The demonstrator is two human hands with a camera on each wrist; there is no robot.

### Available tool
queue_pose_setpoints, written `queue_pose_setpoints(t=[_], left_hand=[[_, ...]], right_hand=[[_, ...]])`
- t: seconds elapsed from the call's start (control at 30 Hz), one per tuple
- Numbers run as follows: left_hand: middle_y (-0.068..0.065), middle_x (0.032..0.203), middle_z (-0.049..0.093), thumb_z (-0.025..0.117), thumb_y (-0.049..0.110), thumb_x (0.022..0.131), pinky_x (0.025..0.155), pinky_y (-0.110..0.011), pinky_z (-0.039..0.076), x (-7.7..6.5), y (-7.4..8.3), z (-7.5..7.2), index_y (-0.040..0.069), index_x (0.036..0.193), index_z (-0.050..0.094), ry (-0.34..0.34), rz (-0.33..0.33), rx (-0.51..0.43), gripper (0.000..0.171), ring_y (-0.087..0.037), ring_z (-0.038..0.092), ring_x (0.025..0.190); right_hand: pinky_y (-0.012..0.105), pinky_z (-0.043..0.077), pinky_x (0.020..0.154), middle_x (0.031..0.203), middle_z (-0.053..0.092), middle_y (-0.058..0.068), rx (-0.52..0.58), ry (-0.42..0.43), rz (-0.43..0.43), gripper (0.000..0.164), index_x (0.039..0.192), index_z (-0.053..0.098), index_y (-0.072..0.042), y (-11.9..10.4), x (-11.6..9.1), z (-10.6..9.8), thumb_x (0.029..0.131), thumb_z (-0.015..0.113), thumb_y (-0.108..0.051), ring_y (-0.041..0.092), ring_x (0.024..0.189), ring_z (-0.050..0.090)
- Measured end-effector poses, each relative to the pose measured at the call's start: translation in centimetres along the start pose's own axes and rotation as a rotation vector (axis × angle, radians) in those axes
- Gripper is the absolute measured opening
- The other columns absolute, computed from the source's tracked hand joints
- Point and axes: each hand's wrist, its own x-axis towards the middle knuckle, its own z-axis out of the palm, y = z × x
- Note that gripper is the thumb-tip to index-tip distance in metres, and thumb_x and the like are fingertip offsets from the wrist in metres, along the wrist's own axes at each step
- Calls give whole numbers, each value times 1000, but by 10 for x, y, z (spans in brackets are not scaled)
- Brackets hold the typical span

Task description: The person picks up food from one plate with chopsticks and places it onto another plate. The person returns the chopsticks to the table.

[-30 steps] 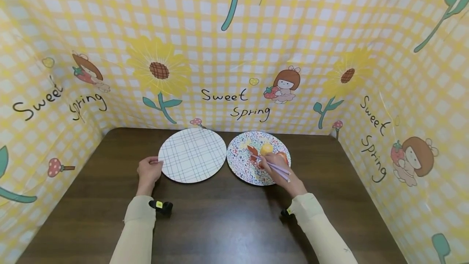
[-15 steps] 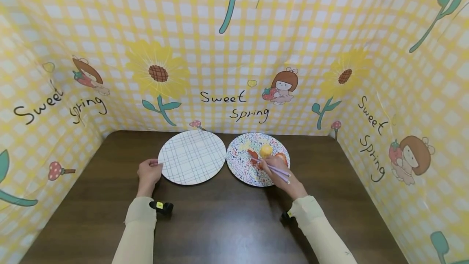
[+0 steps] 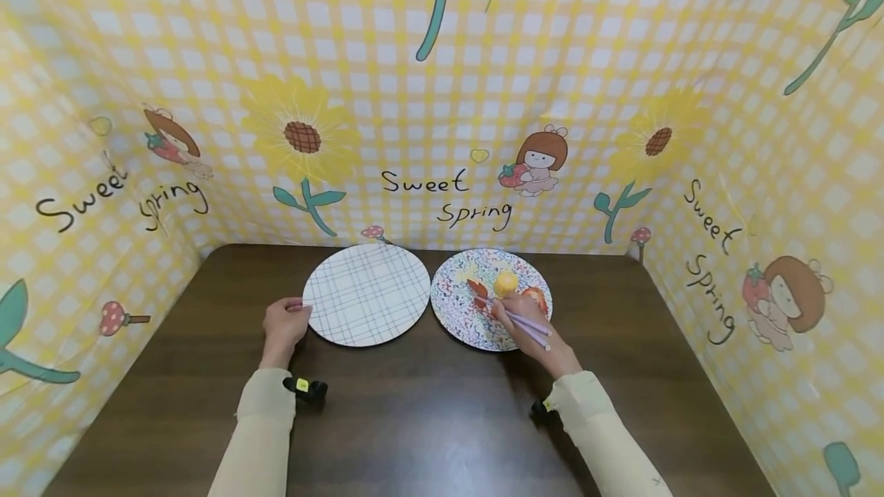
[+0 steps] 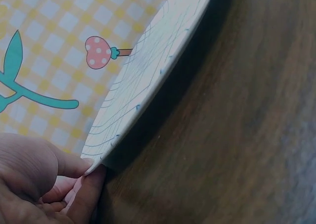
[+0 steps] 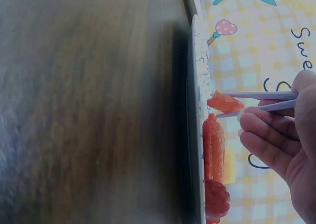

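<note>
My left hand [image 3: 285, 328] pinches the left rim of a white plate [image 3: 366, 294] with a blue line grid; thumb above, fingers below, as the left wrist view shows. On the right, my right hand [image 3: 523, 319] holds purple chopsticks [image 5: 261, 94] over a speckled plate [image 3: 452, 313]. In the right wrist view the chopstick tips lie on both sides of a small orange-red food piece [image 5: 224, 103]. Close by on the speckled plate are a long orange-red piece [image 5: 214, 147], a round red piece [image 5: 217, 198] and a yellow piece [image 3: 506, 282]. The hand partly covers the food in the head view.
Both plates stand side by side near the back edge of a dark wooden table [image 3: 414, 420]. A yellow checked cloth [image 3: 414, 98] with printed flowers and lettering rises behind and along both sides. Each wrist wears a small black camera [image 3: 308, 390].
</note>
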Motion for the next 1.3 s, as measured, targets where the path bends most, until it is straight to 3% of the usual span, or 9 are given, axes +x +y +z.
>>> queue_pose_setpoints(t=[0.63,0.93,1.3], left_hand=[[-29,128,57,57,12,99,93,-45,49,-1,1,5,-11,133,55,41,23,-23,41,-39,55,117],[-29,126,57,57,12,99,92,-44,48,-2,4,6,-11,132,56,51,17,-28,40,-38,54,116],[-30,126,58,56,11,100,96,-48,48,1,1,8,-11,131,56,59,45,-14,38,-40,56,116]], right_hand=[[27,40,61,69,49,-2,16,28,-19,35,69,58,-9,1,6,8,104,54,-6,13,65,45],[26,39,60,66,47,-2,81,50,-45,34,67,59,-7,-13,16,8,101,57,-1,11,62,43],[25,45,60,70,58,1,92,56,-85,26,77,67,-6,-25,24,11,100,57,-1,11,65,50]])
